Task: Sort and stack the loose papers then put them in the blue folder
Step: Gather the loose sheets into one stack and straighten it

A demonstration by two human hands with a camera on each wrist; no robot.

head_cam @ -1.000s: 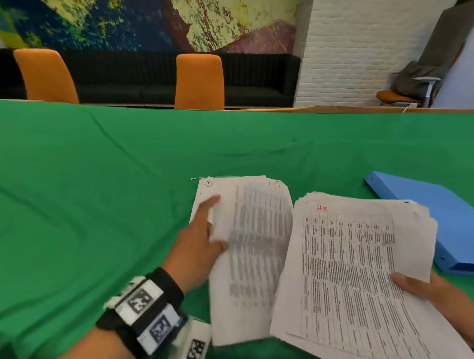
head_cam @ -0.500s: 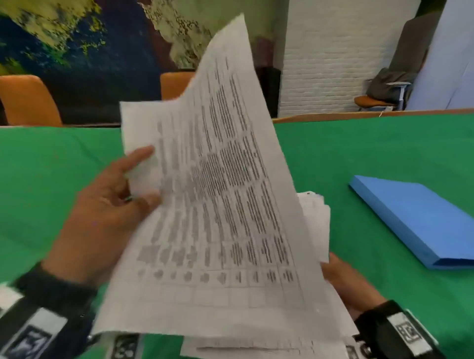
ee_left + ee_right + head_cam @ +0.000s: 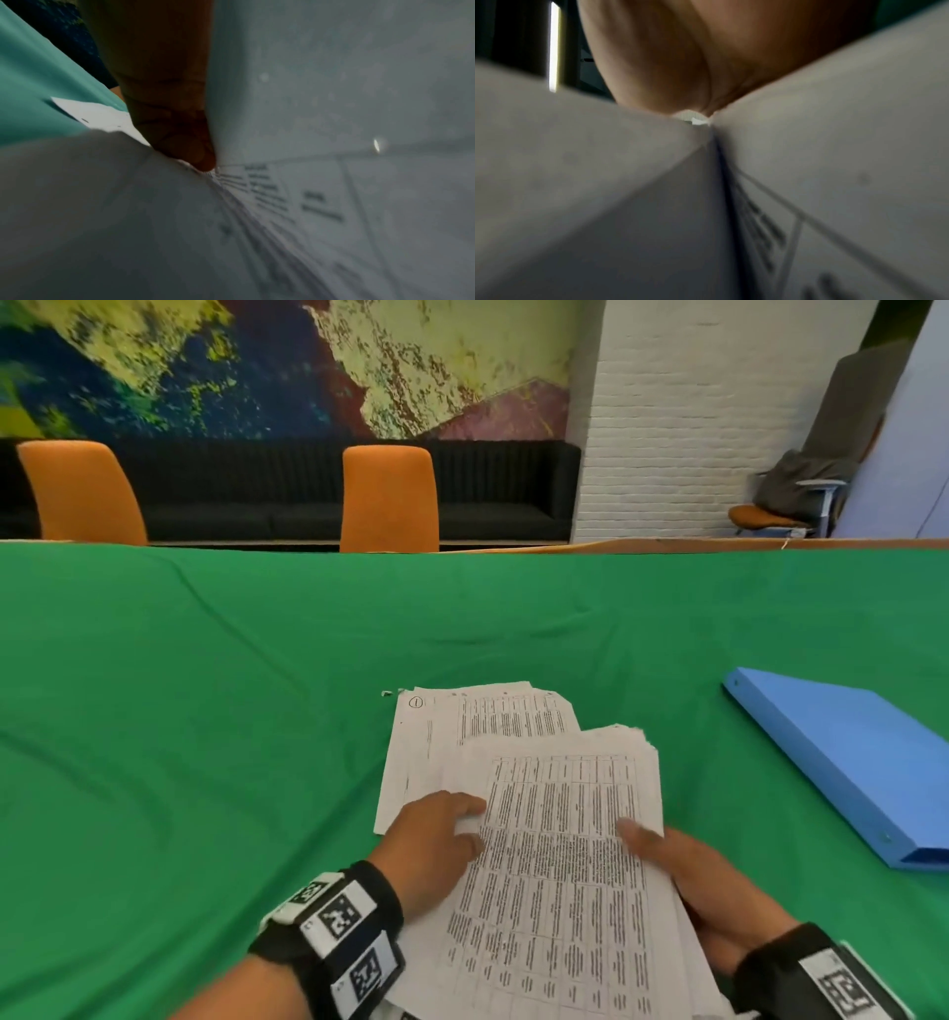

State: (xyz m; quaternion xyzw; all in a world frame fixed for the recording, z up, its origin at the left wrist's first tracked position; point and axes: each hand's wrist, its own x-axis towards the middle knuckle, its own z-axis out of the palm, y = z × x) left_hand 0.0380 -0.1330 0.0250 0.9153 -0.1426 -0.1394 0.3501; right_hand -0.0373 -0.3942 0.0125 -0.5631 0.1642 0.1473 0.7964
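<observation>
Green cloth covers the tabletop (image 3: pixel 205 711), with orange chairs (image 3: pixel 389 498) beyond. Both hands hold the main sheaf of papers (image 3: pixel 565 865): the left hand (image 3: pixel 436 845) pinches its near-left edge, the right hand (image 3: pixel 688 875) grips the right side, thumb on top. One sorted pile (image 3: pixel 462 726) lies beneath. Stacking looks partly done; the blue folder (image 3: pixel 842 762) sits closed to the right, unfilled.

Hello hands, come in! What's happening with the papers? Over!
Left hand pinches top sheet's edge; right hand grips held stack. Sorted pile lies on green cloth. Blue folder closed, right side. Nothing blocking.
</observation>
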